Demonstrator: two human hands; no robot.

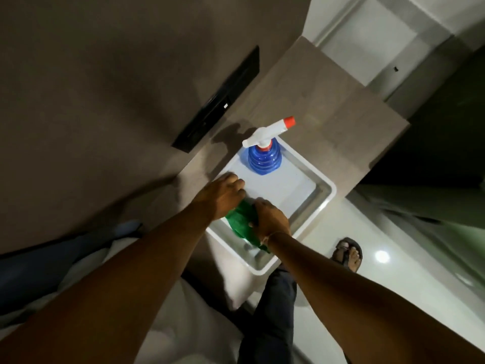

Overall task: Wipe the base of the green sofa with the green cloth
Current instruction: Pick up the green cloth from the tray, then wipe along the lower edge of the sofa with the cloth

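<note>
The green cloth (240, 222) lies bunched in the near part of a white tray (326, 191) on a grey-brown counter. My left hand (223, 194) rests on the cloth's far left end, fingers curled over it. My right hand (270, 219) grips the cloth's right side from above and hides part of it. Both hands touch the cloth inside the tray. The dark green sofa (441, 127) shows only as a dim mass at the right edge; its base cannot be made out.
A blue spray bottle (265, 158) with a white trigger head and red nozzle stands upright at the tray's far end. A black flat panel (220, 101) sits on the wall to the left. My sandalled foot (347, 254) stands on glossy pale floor.
</note>
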